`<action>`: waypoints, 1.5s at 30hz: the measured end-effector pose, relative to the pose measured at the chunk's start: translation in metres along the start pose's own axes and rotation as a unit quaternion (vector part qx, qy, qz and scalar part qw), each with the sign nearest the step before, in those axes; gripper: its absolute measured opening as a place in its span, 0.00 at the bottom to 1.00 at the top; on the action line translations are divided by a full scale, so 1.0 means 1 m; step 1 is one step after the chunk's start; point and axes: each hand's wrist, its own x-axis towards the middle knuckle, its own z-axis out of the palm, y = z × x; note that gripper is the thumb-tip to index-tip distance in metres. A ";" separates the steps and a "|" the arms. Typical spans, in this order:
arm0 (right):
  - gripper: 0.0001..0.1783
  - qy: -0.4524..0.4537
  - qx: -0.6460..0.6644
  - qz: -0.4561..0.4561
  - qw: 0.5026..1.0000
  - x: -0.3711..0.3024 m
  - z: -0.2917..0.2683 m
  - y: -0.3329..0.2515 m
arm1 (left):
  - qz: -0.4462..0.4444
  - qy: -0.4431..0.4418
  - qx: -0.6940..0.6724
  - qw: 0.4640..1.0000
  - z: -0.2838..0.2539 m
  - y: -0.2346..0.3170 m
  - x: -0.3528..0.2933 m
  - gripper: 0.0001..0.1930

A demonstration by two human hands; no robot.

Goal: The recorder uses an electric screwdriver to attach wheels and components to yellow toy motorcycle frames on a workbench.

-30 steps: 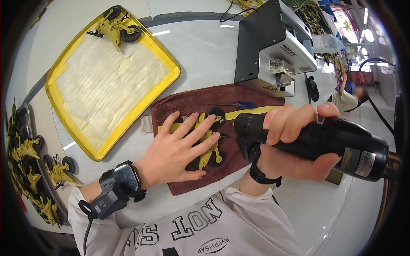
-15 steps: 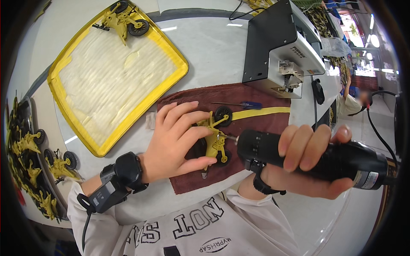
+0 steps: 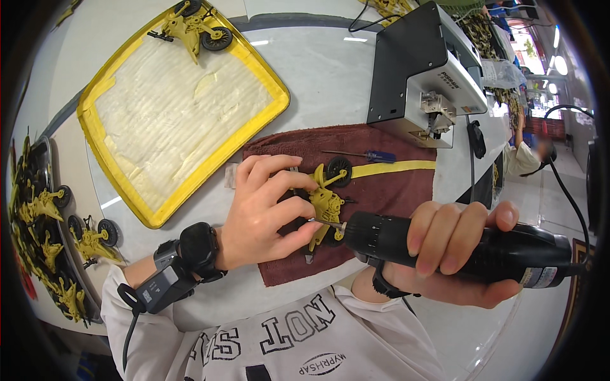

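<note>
My right hand point(image 3: 454, 251) is wrapped round a black electric screwdriver point(image 3: 387, 235), held nearly level with its bit pointing left. The bit's tip reaches over a yellow toy motorcycle point(image 3: 327, 202) with black wheels, lying on a dark red cloth point(image 3: 394, 190). My left hand point(image 3: 264, 213) rests beside the motorcycle. Its thumb and index finger pinch a small shiny metal piece point(image 3: 311, 220) at the bit's tip; it is too small to tell whether it is a screw. The hand and the screwdriver hide parts of the toy.
A yellow-rimmed tray point(image 3: 279, 95) at the far left holds another motorcycle point(image 3: 184, 35). One more motorcycle point(image 3: 95, 238) lies beside a dark tray point(image 3: 47, 162) of several others. A blue-handled screwdriver point(image 3: 378, 156) lies on the cloth. A black-and-silver machine point(image 3: 406, 70) stands behind.
The bit has moved off the middle of the motorcycle, toward me and to my left fingers. My left thumb and index finger have come together at its tip.
</note>
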 end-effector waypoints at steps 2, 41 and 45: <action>0.31 -0.001 -0.001 0.002 1.000 0.000 0.000 -0.001 | 0.003 -0.012 -0.004 1.000 -0.001 0.001 0.000 0.09; 0.32 0.039 -0.208 0.038 0.977 0.023 -0.030 0.032 | 0.019 -0.243 0.101 0.965 0.002 0.004 0.004 0.40; 0.32 0.017 -0.246 0.090 0.965 0.026 -0.029 0.027 | 0.022 -0.246 0.107 0.963 0.002 0.005 0.006 0.39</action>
